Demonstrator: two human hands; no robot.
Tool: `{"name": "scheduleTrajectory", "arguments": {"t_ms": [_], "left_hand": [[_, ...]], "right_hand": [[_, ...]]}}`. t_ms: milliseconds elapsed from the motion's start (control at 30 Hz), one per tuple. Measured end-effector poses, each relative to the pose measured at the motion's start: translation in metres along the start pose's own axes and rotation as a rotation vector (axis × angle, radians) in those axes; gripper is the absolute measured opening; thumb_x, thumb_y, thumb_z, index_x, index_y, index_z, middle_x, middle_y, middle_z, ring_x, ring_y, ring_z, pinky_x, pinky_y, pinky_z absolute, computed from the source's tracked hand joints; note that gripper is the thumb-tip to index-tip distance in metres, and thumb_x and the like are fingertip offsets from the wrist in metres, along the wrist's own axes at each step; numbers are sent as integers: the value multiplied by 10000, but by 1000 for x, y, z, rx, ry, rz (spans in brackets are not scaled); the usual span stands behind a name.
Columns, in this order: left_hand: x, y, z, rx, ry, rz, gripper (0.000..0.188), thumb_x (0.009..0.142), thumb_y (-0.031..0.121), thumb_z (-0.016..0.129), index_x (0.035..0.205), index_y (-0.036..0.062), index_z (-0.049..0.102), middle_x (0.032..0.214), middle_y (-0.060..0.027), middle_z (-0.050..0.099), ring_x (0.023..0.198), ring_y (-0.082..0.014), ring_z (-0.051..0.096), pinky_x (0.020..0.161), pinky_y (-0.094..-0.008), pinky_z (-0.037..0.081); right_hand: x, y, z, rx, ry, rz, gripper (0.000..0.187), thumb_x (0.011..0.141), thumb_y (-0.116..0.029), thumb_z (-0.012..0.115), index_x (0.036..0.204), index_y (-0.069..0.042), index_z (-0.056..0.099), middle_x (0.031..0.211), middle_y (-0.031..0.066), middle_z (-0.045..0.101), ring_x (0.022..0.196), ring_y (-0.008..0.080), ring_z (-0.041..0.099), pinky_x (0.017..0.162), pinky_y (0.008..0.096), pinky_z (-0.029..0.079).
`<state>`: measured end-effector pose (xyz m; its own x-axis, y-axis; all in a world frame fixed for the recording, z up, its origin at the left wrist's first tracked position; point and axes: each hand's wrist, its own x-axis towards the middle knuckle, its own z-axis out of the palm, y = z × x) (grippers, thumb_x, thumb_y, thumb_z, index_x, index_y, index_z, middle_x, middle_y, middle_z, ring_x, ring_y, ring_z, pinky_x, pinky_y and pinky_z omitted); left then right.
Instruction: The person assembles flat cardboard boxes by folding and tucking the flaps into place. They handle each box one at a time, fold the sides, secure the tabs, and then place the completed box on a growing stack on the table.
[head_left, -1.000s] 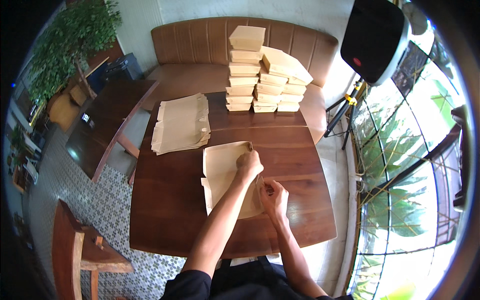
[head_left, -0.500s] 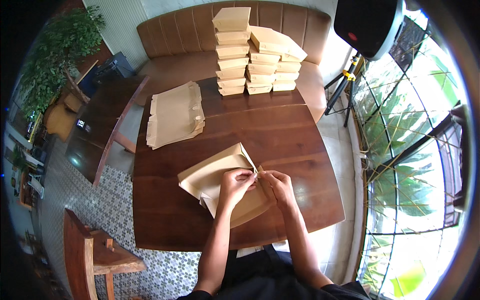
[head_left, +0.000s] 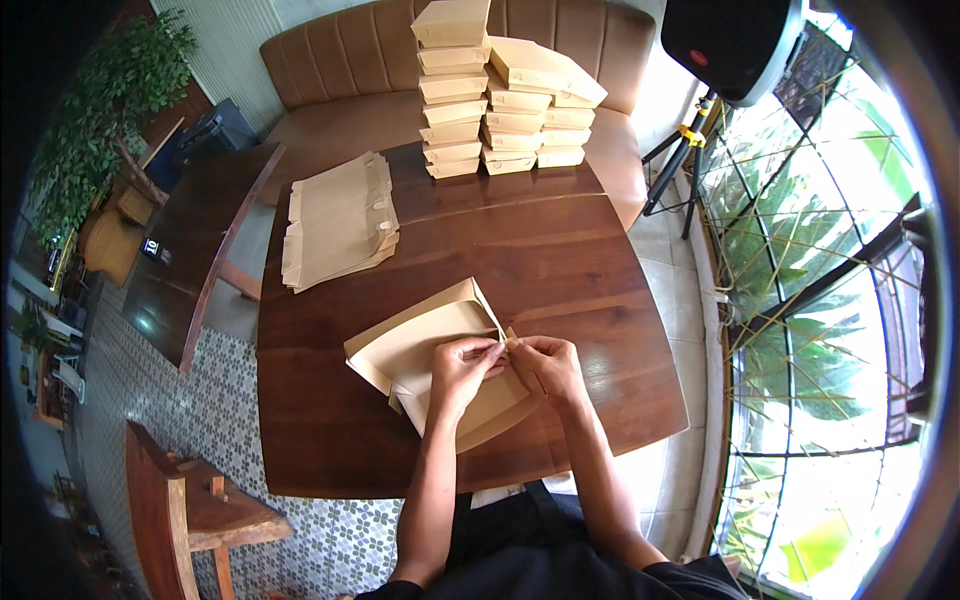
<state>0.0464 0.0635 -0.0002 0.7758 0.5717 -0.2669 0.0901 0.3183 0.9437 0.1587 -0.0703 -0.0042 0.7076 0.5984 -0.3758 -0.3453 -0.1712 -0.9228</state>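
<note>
A partly folded brown cardboard box [head_left: 425, 333] lies at a slant on the dark wooden table, its inside facing up. Its far and left walls stand raised. My left hand [head_left: 464, 372] reaches over the inside, thumb and fingers pinching the box at its right side. Close beside it, my right hand [head_left: 549, 366] pinches a flap at that same side from outside. The fingertips of both hands nearly meet there and partly hide the flap and corner.
Flat unfolded box blanks [head_left: 340, 220] lie stacked at the far left of the table [head_left: 520, 235]. Stacks of folded boxes [head_left: 452, 120] stand at the back. Behind them is a brown padded bench [head_left: 340, 60]. A black speaker on a stand [head_left: 725, 50] rises at the back right.
The view has shifted slightly, so the table and stacks sit a little higher and further left. Both hands keep pinching at the box's right side, with only small finger movement.
</note>
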Motion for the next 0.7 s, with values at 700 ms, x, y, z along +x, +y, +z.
{"name": "scheduleTrajectory", "arguments": {"t_ms": [700], "left_hand": [[2,1,2,-39,6,-13,215,1025,127,738,1108,-71,754,985,-109,776,836,-160,756,785,-291,658]], "right_hand": [[-8,-10,7,-143,117,-107,278,944,-209,817,1019,58,795,885,81,782,757,87,684,675,248,563]]}}
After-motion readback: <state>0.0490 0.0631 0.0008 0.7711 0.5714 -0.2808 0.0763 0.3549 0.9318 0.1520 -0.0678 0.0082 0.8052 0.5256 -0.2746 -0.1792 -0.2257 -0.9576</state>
